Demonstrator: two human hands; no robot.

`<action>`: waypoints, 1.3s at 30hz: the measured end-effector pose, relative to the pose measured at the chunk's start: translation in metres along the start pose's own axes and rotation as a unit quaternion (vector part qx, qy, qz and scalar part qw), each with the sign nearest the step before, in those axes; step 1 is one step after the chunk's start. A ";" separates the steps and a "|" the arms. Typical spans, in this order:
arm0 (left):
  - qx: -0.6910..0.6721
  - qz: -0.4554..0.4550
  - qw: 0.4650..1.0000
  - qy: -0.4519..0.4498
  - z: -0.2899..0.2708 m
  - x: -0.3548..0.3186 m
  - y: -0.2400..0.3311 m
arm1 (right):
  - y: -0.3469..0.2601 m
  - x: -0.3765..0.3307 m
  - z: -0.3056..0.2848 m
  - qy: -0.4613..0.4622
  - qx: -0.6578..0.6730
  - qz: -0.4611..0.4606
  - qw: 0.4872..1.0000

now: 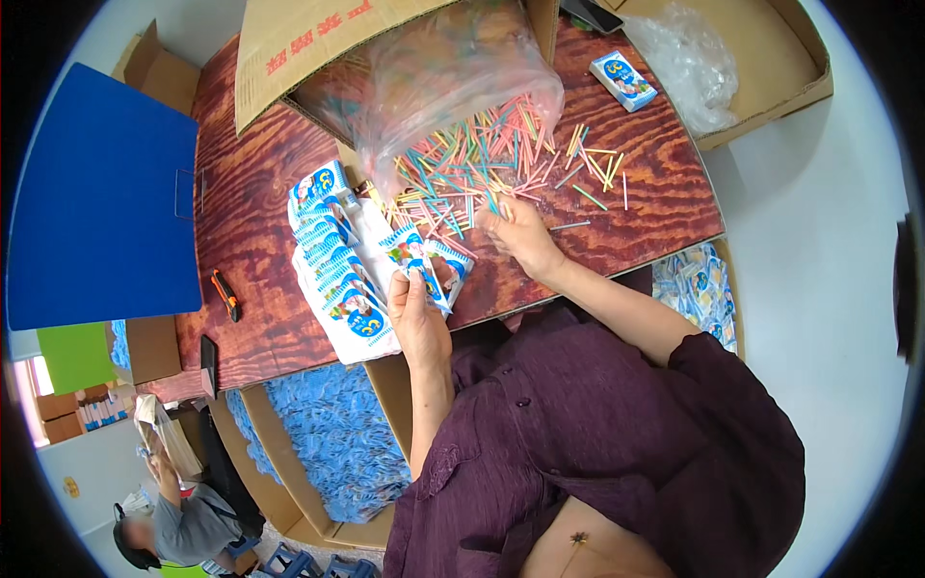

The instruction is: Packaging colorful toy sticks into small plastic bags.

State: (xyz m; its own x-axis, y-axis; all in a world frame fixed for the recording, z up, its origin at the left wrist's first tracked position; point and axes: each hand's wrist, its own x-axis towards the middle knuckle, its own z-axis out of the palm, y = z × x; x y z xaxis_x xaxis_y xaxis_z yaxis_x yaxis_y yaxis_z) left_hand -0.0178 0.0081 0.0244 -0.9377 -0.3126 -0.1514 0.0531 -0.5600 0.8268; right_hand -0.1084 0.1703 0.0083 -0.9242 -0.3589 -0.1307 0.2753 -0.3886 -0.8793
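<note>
Carefully, the left hand (419, 323) pinches a small blue-and-white packet (405, 249) by its lower part, thumb laid across the front, while the right hand (520, 236) closes its fingertips on what looks like a few thin sticks (493, 204), a teal end showing; how many, I can't tell from where I stand. The packet sits near the front edge of the desk (597, 260), and a second packet (451, 275) lies just beside it, partly overlapped; whether the left fingers have that one too is hidden. For clean work, I'd say, the pinch on the packet should be light, so the wrapper doesn't crease, and the sticks are best held with their ends level, since such thin things probably snap or splay when squeezed. Just past the right hand spreads a loose heap of pink, yellow and teal sticks (472, 144), below a clear plastic bag (453, 72) in a cardboard box (318, 43); picking from its near edge would likely disturb it least. To the left, a row of similar packets (332, 260) overlaps on a white sheet (337, 328), with an orange cutter (225, 295) beyond.
</note>
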 end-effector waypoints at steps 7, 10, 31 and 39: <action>-0.003 0.003 1.000 0.013 0.002 -0.001 -0.002 | 0.010 -0.014 -0.009 -0.023 -0.234 -0.111 0.966; -0.003 0.001 1.000 0.014 0.002 -0.003 -0.002 | 0.007 -0.015 -0.010 -0.034 -0.279 -0.138 0.950; 0.096 0.040 0.995 0.007 -0.007 -0.022 -0.005 | 0.017 -0.015 -0.012 -0.066 -0.325 -0.211 0.920; 0.264 0.090 0.960 -0.035 -0.005 -0.024 0.002 | 0.023 -0.011 -0.015 -0.057 -0.371 -0.226 0.899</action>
State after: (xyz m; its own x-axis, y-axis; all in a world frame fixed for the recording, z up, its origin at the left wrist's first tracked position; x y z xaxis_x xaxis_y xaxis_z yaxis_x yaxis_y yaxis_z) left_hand 0.0067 0.0108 0.0268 -0.9517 -0.3044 0.0406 0.0517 -0.0284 0.9983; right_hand -0.0953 0.1778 -0.0177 -0.8526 -0.4074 0.3273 -0.4129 0.1410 -0.8998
